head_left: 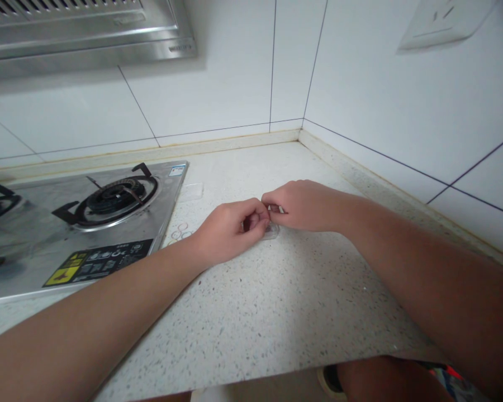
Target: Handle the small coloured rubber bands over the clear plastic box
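Note:
My left hand and my right hand meet above the speckled countertop, fingertips touching or nearly so. Both are closed in a pinch, thumb against fingers. Whatever lies between the fingertips is too small to make out. Just under them sits a small clear plastic container, partly covered by my left hand. Several thin coloured bands lie loose to the left, close to the stove's edge, some hidden behind my left wrist. Farther back is a flat clear plastic piece, resembling a lid.
A steel gas stove with a black burner takes up the left side. Over it hangs a range hood. White tiled walls meet at the back corner, and a socket is on the right wall. The countertop ends in front of me.

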Action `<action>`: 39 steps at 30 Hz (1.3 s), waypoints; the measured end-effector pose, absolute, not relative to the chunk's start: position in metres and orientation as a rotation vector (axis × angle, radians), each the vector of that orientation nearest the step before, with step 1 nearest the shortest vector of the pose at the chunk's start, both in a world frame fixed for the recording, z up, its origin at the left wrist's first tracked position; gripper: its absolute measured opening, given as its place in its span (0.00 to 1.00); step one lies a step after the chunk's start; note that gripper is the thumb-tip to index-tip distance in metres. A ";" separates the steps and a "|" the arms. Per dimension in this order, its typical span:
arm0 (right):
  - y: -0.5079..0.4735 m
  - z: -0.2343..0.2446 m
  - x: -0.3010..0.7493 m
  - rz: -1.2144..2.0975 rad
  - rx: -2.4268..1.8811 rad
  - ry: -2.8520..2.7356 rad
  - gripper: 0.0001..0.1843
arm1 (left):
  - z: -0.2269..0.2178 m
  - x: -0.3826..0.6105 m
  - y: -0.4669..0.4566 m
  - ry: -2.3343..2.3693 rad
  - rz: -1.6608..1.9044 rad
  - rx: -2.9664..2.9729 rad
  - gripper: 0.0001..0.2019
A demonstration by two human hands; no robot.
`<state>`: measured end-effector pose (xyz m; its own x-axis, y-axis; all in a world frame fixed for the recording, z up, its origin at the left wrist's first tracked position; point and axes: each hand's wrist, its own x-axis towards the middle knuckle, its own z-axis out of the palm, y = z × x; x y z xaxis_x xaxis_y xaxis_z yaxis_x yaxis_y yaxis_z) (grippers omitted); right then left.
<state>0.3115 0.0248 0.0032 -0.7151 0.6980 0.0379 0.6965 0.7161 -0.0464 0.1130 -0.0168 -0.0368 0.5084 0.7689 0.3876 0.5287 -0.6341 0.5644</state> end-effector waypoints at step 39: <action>0.025 0.003 0.312 0.042 -1.138 -2.869 0.14 | -0.039 0.113 -0.015 1.057 0.895 2.383 0.03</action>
<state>0.3124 0.0248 0.0028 -0.7269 0.6856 0.0407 0.6841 0.7280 -0.0453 0.1132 -0.0155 -0.0388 0.5135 0.7611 0.3963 0.5168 -0.6430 0.5652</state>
